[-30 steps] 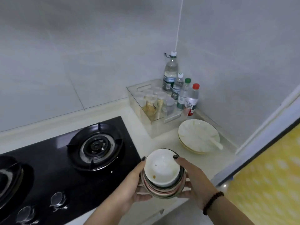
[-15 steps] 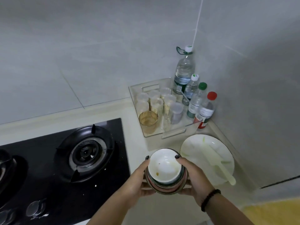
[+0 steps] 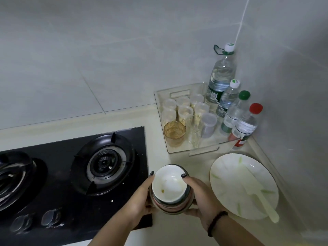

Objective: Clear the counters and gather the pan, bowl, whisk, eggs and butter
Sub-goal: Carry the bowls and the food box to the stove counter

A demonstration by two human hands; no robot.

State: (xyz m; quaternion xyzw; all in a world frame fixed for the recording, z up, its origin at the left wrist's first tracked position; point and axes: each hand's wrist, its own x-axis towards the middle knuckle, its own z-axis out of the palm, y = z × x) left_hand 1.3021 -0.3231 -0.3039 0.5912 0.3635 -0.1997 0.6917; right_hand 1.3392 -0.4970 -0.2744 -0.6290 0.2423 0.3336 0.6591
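A stack of bowls (image 3: 169, 189), white inside with small food stains, is held between both my hands just right of the stove. My left hand (image 3: 140, 196) grips the stack's left side, thumb on the rim. On the right side, my right hand (image 3: 200, 196) grips it with its thumb over the rim; a dark bead bracelet sits on that wrist. To the right, a white plate (image 3: 230, 176) lies on the counter with a pale green spatula (image 3: 260, 201) on it.
A black gas stove (image 3: 74, 174) with two burners fills the left. A clear tray (image 3: 179, 150) holding several cups and an amber glass (image 3: 174, 133) stands in the corner, with several water bottles (image 3: 221, 75) beside it. Tiled walls close in behind and to the right.
My view has swung left and down, away from the yellow area at the right. The stack of bowls stays held in both hands, close to the counter beside the stove.
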